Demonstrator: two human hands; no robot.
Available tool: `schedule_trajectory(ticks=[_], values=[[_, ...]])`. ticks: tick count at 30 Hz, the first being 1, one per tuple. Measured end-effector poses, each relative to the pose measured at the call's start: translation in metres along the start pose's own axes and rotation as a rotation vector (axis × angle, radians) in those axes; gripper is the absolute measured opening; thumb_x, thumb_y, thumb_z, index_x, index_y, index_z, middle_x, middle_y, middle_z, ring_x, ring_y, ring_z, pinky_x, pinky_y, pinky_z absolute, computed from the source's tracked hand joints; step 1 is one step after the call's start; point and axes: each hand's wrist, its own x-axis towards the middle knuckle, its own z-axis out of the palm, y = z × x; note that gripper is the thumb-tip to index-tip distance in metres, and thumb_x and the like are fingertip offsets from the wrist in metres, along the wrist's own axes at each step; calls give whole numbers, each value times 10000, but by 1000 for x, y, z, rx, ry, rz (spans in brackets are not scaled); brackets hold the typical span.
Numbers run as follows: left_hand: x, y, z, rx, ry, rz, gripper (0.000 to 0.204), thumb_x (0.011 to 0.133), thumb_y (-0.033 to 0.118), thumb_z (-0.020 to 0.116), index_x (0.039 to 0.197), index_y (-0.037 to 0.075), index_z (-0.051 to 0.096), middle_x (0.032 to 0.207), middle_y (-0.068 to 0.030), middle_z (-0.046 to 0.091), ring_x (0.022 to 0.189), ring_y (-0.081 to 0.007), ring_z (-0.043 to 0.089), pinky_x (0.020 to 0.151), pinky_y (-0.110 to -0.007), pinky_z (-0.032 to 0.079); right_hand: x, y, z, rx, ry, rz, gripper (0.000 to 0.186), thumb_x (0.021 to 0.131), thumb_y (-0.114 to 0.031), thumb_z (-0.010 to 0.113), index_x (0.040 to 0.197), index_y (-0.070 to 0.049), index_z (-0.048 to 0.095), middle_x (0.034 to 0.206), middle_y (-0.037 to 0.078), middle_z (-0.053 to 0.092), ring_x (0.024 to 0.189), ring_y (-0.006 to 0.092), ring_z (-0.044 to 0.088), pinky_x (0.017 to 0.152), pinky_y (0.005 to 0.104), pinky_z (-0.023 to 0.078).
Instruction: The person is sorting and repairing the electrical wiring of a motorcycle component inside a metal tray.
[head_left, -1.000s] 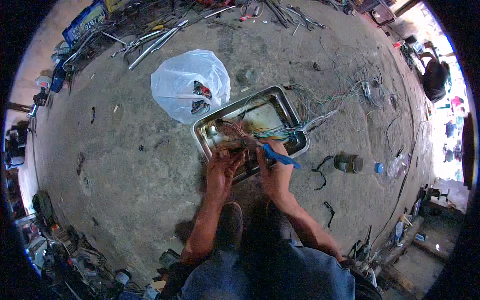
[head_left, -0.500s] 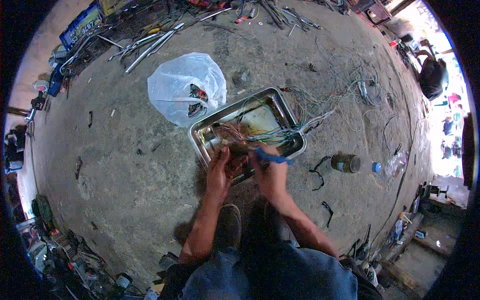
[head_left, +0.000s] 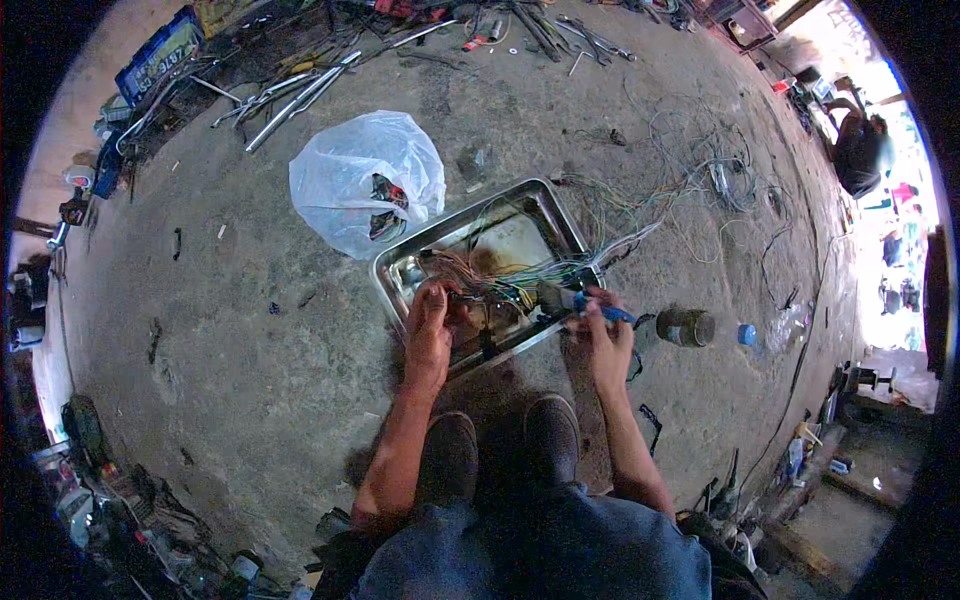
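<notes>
My left hand (head_left: 430, 340) is closed on part of a tangled wire harness (head_left: 480, 275) over the left half of a metal tray (head_left: 560, 220), whose bottom is stained. My right hand (head_left: 608, 340) grips a blue-handled brush (head_left: 617, 314), its dark head over the tray's right side. Many thin coloured wires run from the tray across the floor to a loose coil (head_left: 730, 185). Just behind the tray sits a white plastic bag (head_left: 345, 175) with dark and red items showing in it. A jar (head_left: 685, 328) lies right of my right hand, near a blue cap (head_left: 746, 334).
Wrenches and bars (head_left: 300, 105) lie scattered along the far left. Assorted parts (head_left: 100, 500) line the lower left edge. A black cable (head_left: 790, 400) runs down the right side. A person (head_left: 858, 150) is by the bright opening at right.
My right hand has moved right, out over the tray's right corner, with the blue-handled brush swung round. My left hand has stayed at the wires, slightly higher. The camera view has shifted slightly.
</notes>
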Motion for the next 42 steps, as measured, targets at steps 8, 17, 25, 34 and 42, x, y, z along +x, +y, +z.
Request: schedule_trajectory(ticks=[8, 17, 25, 34, 42], values=[[5, 7, 13, -120, -44, 35, 353, 1073, 429, 575, 1130, 82, 612, 961, -51, 656, 798, -142, 607, 713, -303, 518, 8, -3, -37, -502, 302, -258, 142, 1009, -64, 635, 1126, -7, 692, 990, 41, 697, 764, 105, 616, 701, 284, 516], [6, 4, 9, -4, -42, 54, 453, 1078, 474, 537, 1255, 68, 631, 1084, -49, 682, 847, -163, 641, 762, -332, 542, -2, -23, -8, -1161, 369, -573, 262, 922, -34, 669, 1184, -27, 682, 1206, 167, 669, 1125, 322, 643, 974, 399, 503], [8, -2, -2, -255, -76, -4, 354, 1068, 388, 599, 1192, 60, 652, 1066, -25, 667, 866, -157, 663, 764, -344, 561, -4, -30, 84, -717, -415, -517, 344, 880, -71, 747, 1217, -30, 692, 1205, 191, 650, 1134, 382, 609, 983, 435, 495], [-4, 15, -3, -43, -141, -33, 395, 1061, 343, 625, 1347, 71, 629, 1270, -24, 673, 1155, -139, 620, 1032, -321, 492, 18, -14, 99, -716, -401, -370, 299, 792, -48, 809, 1081, -40, 733, 1016, 143, 699, 925, 316, 668, 805, 379, 532], [11, -15, 20, 694, -268, 296, 407, 1047, 188, 608, 1415, 21, 559, 1394, -155, 633, 1293, -269, 592, 1118, -406, 442, -6, -20, 89, -533, -150, -412, 211, 821, -45, 812, 1025, -57, 760, 977, 114, 691, 860, 267, 666, 768, 330, 535]])
